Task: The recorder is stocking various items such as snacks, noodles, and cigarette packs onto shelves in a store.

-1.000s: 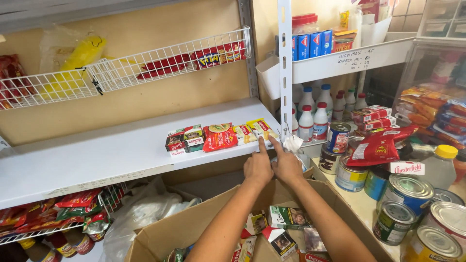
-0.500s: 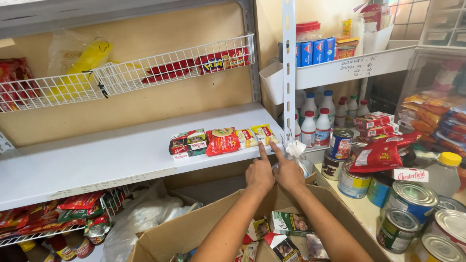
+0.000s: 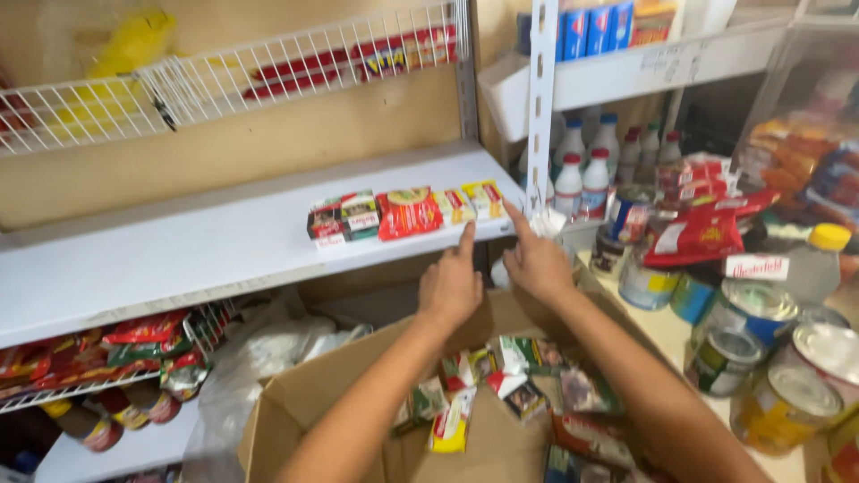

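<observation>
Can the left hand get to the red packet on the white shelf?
Probably yes. The left hand is empty, its forefinger raised just below the white shelf's front edge, and the red flat packet lies near that edge with nothing between them.

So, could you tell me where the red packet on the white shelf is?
In the head view, the red packet lies on the white shelf, mid-row among other packets, just above the left hand.

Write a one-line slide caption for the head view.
Both hands, left hand and right hand, point fingers at a row of packets on a white shelf.
</observation>
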